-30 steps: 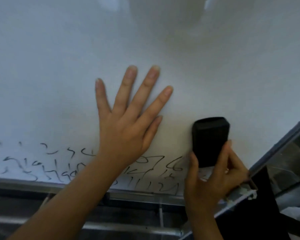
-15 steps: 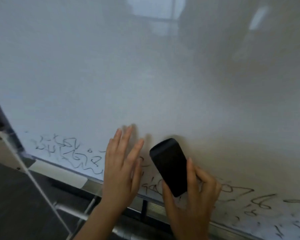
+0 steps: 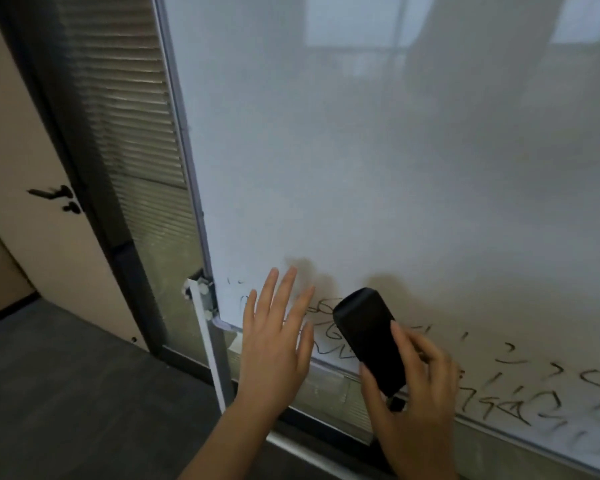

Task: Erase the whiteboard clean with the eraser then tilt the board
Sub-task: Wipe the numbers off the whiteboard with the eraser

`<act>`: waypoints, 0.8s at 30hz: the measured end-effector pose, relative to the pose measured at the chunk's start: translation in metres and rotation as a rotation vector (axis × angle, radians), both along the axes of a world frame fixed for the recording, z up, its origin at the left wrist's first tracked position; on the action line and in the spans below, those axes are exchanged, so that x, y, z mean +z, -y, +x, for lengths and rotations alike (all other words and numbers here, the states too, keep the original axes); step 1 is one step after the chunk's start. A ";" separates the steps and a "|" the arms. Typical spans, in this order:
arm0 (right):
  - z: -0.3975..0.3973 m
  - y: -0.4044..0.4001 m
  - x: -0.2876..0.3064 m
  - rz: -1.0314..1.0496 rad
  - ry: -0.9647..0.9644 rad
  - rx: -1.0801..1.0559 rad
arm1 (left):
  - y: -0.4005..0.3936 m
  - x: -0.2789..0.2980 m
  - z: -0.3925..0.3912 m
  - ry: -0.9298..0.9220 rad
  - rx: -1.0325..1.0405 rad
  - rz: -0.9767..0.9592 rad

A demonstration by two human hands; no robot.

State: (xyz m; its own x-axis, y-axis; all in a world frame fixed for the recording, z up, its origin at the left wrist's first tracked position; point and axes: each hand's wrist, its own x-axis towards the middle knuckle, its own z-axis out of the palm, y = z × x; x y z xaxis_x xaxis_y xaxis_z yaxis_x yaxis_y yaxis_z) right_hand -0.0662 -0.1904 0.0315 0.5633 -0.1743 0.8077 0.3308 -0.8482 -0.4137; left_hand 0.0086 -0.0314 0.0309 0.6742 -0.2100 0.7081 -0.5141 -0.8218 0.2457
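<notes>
A black, rounded oblong eraser (image 3: 369, 341) is gripped by the right hand (image 3: 416, 403) and held against the large white whiteboard (image 3: 378, 168), over black scribbled marker writing (image 3: 520, 393) near the bottom edge. The left hand (image 3: 274, 344) is spread flat, fingers straight, beside it.

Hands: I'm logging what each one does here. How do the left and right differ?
The left hand is flat, fingers straight and spread, holding nothing; the right hand curls around the black eraser. The left sits near the whiteboard corner; the right sits further along the scribbles. Both are at the board's bottom edge.
</notes>
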 end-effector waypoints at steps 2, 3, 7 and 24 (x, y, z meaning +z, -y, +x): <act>0.010 -0.005 0.002 -0.033 -0.024 -0.005 | -0.011 -0.002 0.011 0.012 0.007 0.002; 0.014 -0.005 0.003 -0.047 -0.031 -0.003 | -0.015 -0.004 0.017 0.015 0.005 0.000; 0.037 -0.018 0.002 -0.050 -0.075 0.072 | -0.036 -0.012 0.044 0.004 -0.016 -0.048; 0.120 -0.076 -0.031 -0.516 -0.045 0.230 | -0.145 -0.017 0.151 0.329 -0.040 0.027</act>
